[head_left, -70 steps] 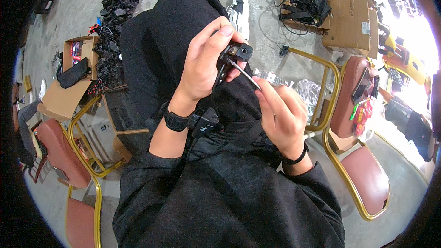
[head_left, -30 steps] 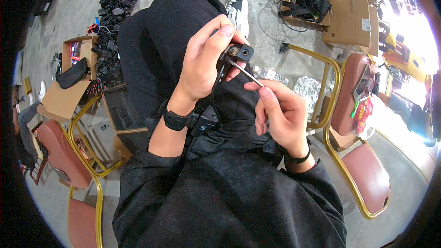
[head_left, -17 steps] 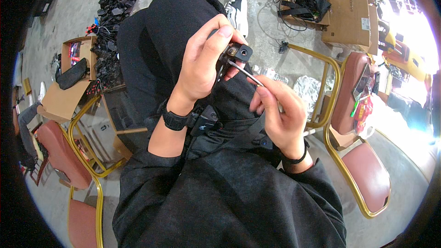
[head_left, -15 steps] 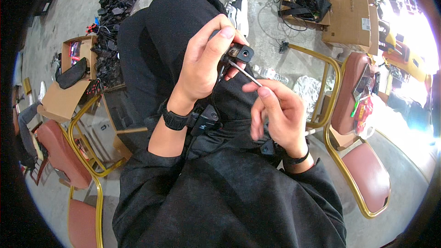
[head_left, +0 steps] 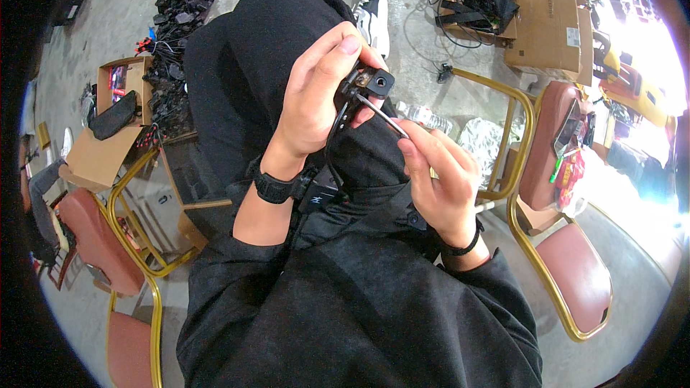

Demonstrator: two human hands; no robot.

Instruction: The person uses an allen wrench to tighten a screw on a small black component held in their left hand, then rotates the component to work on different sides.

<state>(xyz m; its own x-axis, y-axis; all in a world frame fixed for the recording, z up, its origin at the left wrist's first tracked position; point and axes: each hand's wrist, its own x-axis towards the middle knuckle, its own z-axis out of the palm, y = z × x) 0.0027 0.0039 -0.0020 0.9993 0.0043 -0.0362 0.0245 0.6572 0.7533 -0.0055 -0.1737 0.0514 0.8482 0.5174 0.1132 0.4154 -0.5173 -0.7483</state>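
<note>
Above my lap, my left hand (head_left: 314,93) is closed around a small black camera-like device (head_left: 379,82) with a round hole in its square end. A thin black cable (head_left: 333,151) hangs from the device toward a black module near my wrist. My right hand (head_left: 444,176) pinches a slim metal rod, like a screwdriver shaft (head_left: 383,116), between thumb and forefinger. Its far tip meets the device just below the square end; the handle end is hidden in my hand. A black strap (head_left: 274,185) circles my left wrist and a thinner band (head_left: 466,244) my right.
Gold-framed chairs with brown seats stand at left (head_left: 100,241) and right (head_left: 568,273). Cable bundles (head_left: 176,36) and an open cardboard box (head_left: 108,151) lie on the left floor. At the upper right are cardboard boxes (head_left: 543,36) with tangled cables. Plastic bottles (head_left: 424,116) lie beyond my right hand.
My right fingers have closed up around the rod, which were more spread before. The device has tilted slightly, and the cable below it shows more clearly. My left hand stays in place.
</note>
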